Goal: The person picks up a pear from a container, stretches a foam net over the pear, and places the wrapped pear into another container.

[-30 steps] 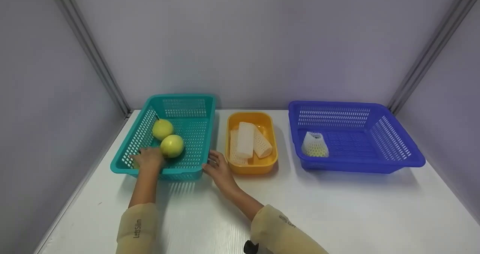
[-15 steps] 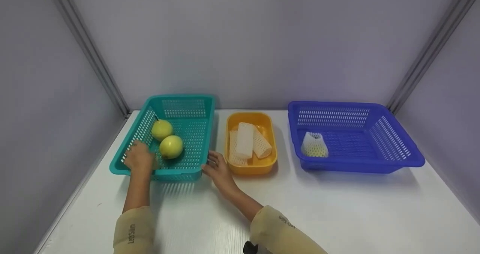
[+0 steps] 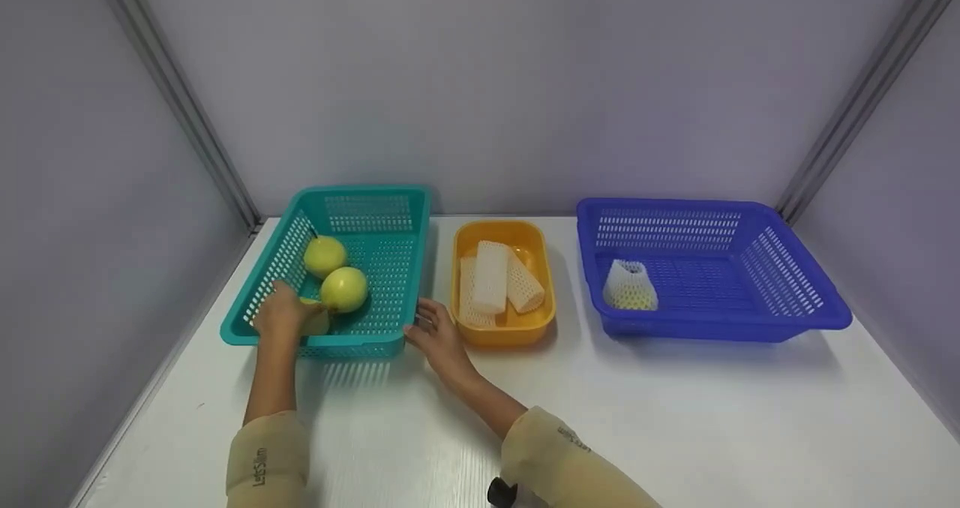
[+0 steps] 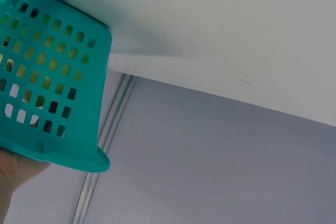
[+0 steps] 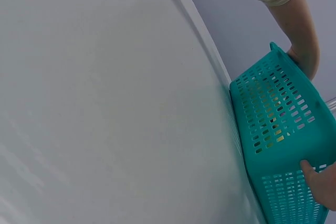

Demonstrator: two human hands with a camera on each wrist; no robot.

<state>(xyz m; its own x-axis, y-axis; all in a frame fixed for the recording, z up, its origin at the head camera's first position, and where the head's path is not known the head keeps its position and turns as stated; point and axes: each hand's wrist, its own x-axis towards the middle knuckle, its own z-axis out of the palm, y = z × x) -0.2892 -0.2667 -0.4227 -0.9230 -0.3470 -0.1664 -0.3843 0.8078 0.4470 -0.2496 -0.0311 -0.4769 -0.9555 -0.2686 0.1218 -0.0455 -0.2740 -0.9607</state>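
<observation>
In the teal basket (image 3: 421, 268) two yellow-green pears (image 3: 344, 290) lie together, one showing a dark stem. My left hand (image 3: 279, 314) reaches over the basket's front left corner and holds a third pear (image 3: 316, 323) from its left side. Its fingertips are hidden. From the left wrist view, the basket wall (image 4: 79, 103) covers most of the hand and the fruit. My right hand (image 3: 444, 347) rests its fingers against the basket's outer right front corner. In the right wrist view a fingertip of the right hand (image 5: 323, 184) touches the outer wall.
An orange box (image 3: 504, 337) holding several white foam net sleeves (image 3: 490, 277) stands right of the teal basket. Farther right, a blue basket (image 3: 712, 328) contains one pear in a foam net (image 3: 630, 289). Pale walls border the white table (image 3: 600, 410) at the back and sides.
My left hand has shifted a little left, and the pear beside it now shows at the hand's right. The right hand stays at the basket corner.
</observation>
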